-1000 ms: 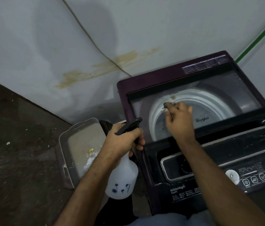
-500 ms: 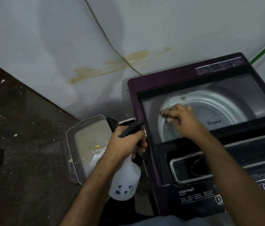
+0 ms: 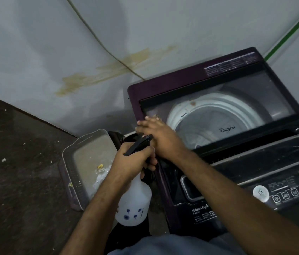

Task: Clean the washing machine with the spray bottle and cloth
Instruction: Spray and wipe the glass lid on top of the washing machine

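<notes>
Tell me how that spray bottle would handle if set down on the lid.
The spray bottle looks like translucent plastic, so probably light. Its body narrows upward to a black trigger head, gripped by the left hand, so it may tip if nudged. Liquid level inside is unclear.

The washing machine (image 3: 163,92) is dark purple with white lettering and a white drum rim behind its smoky lid. The spray bottle (image 3: 134,205) is translucent white with small blue flower prints and a black trigger head. The wall (image 3: 34,43) is pale grey-white with a yellowish-brown stain; the floor (image 3: 16,162) is dark, speckled.
</notes>
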`<state>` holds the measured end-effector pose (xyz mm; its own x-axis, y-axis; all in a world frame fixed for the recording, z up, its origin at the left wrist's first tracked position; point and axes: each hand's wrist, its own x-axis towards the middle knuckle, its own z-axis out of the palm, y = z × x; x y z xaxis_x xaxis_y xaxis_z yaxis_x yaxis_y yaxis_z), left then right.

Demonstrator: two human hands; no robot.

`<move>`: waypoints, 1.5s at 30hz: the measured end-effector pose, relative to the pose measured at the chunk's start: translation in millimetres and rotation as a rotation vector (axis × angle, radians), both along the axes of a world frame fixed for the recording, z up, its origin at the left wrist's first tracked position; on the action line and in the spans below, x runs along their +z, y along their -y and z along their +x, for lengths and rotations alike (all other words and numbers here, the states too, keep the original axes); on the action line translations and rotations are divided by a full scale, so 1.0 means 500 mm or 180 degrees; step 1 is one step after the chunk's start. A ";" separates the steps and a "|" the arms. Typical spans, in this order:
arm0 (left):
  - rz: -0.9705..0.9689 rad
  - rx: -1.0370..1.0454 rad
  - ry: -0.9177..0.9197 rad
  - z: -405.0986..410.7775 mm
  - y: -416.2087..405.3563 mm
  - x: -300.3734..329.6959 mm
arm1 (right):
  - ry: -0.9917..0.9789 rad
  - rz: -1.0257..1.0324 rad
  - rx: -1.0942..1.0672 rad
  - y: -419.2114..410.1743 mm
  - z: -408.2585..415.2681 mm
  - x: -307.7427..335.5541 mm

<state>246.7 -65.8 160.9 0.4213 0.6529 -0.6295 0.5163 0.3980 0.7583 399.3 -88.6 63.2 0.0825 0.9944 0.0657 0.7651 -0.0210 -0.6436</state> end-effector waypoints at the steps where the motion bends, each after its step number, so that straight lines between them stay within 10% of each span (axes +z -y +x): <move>1: -0.0004 0.0009 -0.0002 0.000 0.003 -0.001 | 0.0020 -0.0042 0.0018 0.019 -0.017 0.001; 12: -0.0061 -0.0108 -0.0003 0.089 0.042 0.006 | -0.0119 -0.0358 -0.0849 0.147 0.002 -0.024; 17: -0.0105 -0.0400 -0.0056 0.155 0.071 0.002 | 0.0897 -0.0136 -0.0830 0.180 0.131 -0.017; 33: 0.0307 -0.1366 -0.0021 0.472 0.152 0.073 | 0.1177 -0.0381 -0.2376 0.343 0.635 -0.040; 45: 0.0156 -0.1079 -0.0025 0.494 0.151 0.076 | 0.1151 -0.1191 -0.4090 0.258 0.580 -0.015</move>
